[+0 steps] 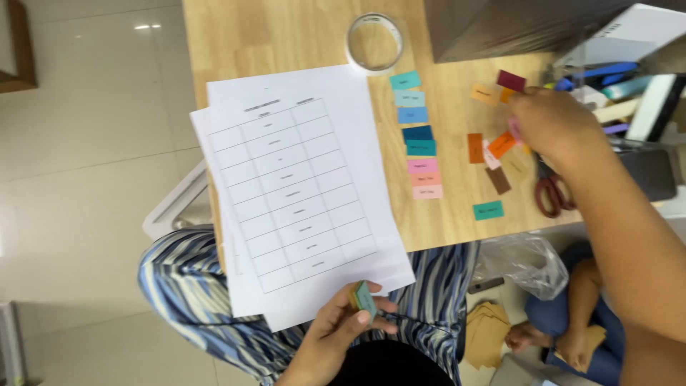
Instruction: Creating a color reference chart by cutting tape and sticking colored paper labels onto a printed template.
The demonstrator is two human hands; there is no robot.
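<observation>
The table [457, 214] under my hands is pale wood with a smooth, faintly satin grain, and the white sheets [300, 193] on it are thin matt paper. The coloured cards [420, 149] laid out in a column and the small stack [364, 299] in my left hand [336, 336] look like matt card stock. The tape roll [374, 43] is clear glossy plastic, the scissors [554, 193] have shiny red plastic handles, and the floor [93, 143] is glossy tile.

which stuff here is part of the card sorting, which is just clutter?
In use:
- left hand holding a small stack of cards
- right hand over the scattered colour cards
- column of colour cards
- printed table sheets

Lying about:
- tape roll
- red-handled scissors
- pens and markers
- plastic bag
</observation>
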